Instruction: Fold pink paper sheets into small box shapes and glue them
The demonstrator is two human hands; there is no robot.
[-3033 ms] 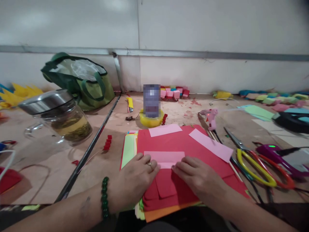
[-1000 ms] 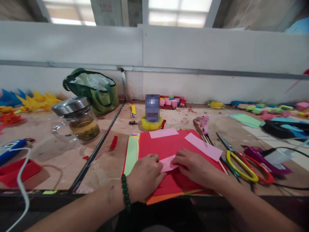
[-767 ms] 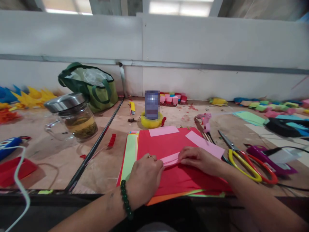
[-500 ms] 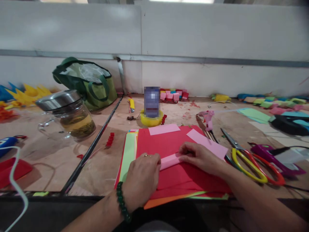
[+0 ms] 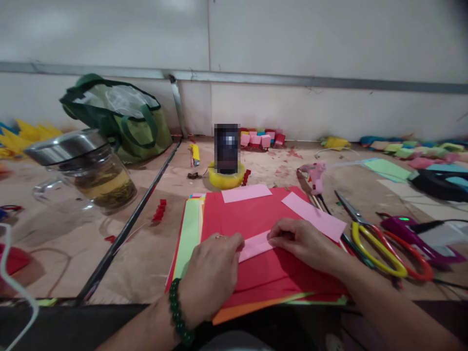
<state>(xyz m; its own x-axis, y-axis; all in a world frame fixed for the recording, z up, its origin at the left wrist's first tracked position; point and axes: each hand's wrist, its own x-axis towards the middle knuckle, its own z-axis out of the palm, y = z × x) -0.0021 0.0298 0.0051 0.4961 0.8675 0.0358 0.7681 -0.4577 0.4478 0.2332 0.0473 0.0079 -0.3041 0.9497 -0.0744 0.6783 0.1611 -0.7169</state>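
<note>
A pink paper strip (image 5: 255,245) lies across the red sheet (image 5: 234,209) on top of a stack of coloured paper. My left hand (image 5: 215,268), with a green bead bracelet above it, grips the strip's left end with closed fingers. At the other end, my right hand (image 5: 300,241) pinches the strip between thumb and fingers. Another pink piece (image 5: 246,193) rests at the stack's far edge. A further pink sheet (image 5: 316,217) lies slanted past my right hand, partly beyond the stack.
Scissors (image 5: 369,239) and a pink glue gun (image 5: 316,178) lie to the right, near a purple device (image 5: 413,236). A glass mug of tea (image 5: 106,185) and a green bag (image 5: 135,131) stand left. A yellow tape roll (image 5: 226,180) sits behind the stack.
The view has shifted slightly, so the mug and bag appear farther left. Both hands keep hold of the pink strip, with hardly any change in their grip.
</note>
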